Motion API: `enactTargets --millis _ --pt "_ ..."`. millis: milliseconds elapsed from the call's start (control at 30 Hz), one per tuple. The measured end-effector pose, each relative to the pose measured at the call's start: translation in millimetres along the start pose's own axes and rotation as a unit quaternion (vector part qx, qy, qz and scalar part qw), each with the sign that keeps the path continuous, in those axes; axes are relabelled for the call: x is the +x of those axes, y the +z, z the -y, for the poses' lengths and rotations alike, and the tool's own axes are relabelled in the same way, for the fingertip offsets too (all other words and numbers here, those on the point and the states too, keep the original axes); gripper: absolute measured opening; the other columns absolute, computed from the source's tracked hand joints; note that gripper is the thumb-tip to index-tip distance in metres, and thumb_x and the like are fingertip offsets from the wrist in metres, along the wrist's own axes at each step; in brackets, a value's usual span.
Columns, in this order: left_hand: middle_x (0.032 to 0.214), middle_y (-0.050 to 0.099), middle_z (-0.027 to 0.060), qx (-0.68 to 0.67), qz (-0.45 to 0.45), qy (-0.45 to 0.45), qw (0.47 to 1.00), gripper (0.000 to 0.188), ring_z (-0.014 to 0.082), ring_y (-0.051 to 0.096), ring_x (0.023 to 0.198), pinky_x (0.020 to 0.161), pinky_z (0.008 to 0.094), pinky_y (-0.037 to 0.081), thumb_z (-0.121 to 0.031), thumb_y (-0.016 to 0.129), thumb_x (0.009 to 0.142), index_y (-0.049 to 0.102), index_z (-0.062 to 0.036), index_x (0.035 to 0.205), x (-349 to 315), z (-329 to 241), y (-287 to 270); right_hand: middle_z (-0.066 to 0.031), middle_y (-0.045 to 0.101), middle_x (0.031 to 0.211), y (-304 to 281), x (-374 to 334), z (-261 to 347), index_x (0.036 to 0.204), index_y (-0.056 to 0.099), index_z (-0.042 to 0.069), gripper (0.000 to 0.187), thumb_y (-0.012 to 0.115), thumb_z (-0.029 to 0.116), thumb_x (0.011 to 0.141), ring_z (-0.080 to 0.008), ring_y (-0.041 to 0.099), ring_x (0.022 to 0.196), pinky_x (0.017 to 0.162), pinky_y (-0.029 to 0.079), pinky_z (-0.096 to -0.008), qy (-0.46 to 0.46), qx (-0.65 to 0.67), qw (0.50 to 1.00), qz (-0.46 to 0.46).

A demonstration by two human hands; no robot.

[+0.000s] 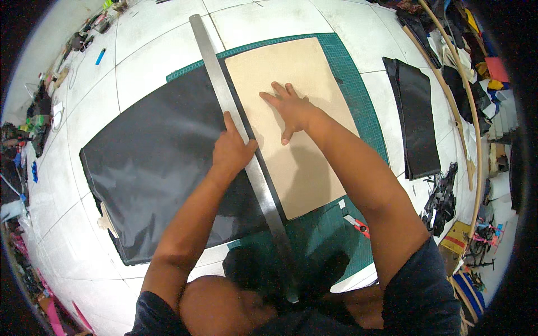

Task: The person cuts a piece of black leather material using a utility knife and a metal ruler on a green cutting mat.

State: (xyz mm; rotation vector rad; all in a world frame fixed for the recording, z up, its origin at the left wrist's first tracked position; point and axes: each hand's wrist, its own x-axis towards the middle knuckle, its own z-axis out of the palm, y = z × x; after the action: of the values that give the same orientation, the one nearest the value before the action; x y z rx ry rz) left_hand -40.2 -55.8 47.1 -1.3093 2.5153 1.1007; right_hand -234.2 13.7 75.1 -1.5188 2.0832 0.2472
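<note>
A long steel ruler [209,53] lies slantwise over a sheet of smooth black material [157,145], which spreads out to the left. My left hand [233,148] holds the ruler near its middle, index finger along its left edge and thumb by its right edge. To the right, a beige rectangular board [280,64] rests on the black sheet and a green cutting mat [361,106]. A narrow black strip shows between ruler and board. My right hand [291,110] lies on the board with its fingers spread, holding nothing. Near the board's lower right corner sits a red-and-white utility knife [357,225].
On the white tiled floor [151,33], folded black material [416,120] lies at the right, with black scraps [440,196] below it. Long curved wooden strips [469,101] and piled materials line the right side. A blue object [100,56] and assorted clutter are at the left.
</note>
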Motion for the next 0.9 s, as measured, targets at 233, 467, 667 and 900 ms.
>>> enactTargets --millis 233,467,667,900 --pt "0.109 0.059 0.0358 0.0 -0.038 0.034 0.999 0.105 0.0475 0.064 0.096 0.085 0.0499 0.053 -0.027 0.074 0.075 0.009 0.0076 0.149 14 2 6 -0.0134 0.005 0.163 -4 -1 2 0.155 0.017 0.028 0.137 0.097 0.02 0.045 -0.0431 0.01 0.148 0.108 0.032 -0.0706 0.005 0.007 1.0 0.02" --pt "0.11 0.062 0.036 0.019 -0.035 0.041 0.998 0.108 0.0472 0.064 0.099 0.088 0.0479 0.053 -0.031 0.076 0.076 0.008 0.0093 0.149 28 -1 3 -0.0136 0.006 0.163 0 4 1 0.156 0.016 0.028 0.139 0.098 0.022 0.043 -0.0432 0.011 0.148 0.107 0.033 -0.0701 0.007 0.002 1.0 0.019" --pt "0.109 0.062 0.0357 0.029 -0.021 0.025 0.999 0.109 0.0472 0.064 0.099 0.089 0.0483 0.052 -0.032 0.076 0.076 0.007 0.0092 0.149 33 -7 -1 -0.014 0.006 0.163 3 2 -3 0.156 0.016 0.028 0.139 0.097 0.022 0.043 -0.0451 0.011 0.147 0.106 0.033 -0.0709 -0.001 0.0 1.0 0.009" --pt "0.112 0.06 0.0365 0.025 -0.039 0.055 0.997 0.108 0.0485 0.063 0.099 0.089 0.0484 0.052 -0.031 0.075 0.076 0.007 0.0101 0.149 41 8 0 -0.0128 0.006 0.163 3 2 -1 0.155 0.017 0.028 0.137 0.097 0.02 0.043 -0.0443 0.01 0.148 0.105 0.032 -0.0731 -0.012 0.016 1.0 0.003"
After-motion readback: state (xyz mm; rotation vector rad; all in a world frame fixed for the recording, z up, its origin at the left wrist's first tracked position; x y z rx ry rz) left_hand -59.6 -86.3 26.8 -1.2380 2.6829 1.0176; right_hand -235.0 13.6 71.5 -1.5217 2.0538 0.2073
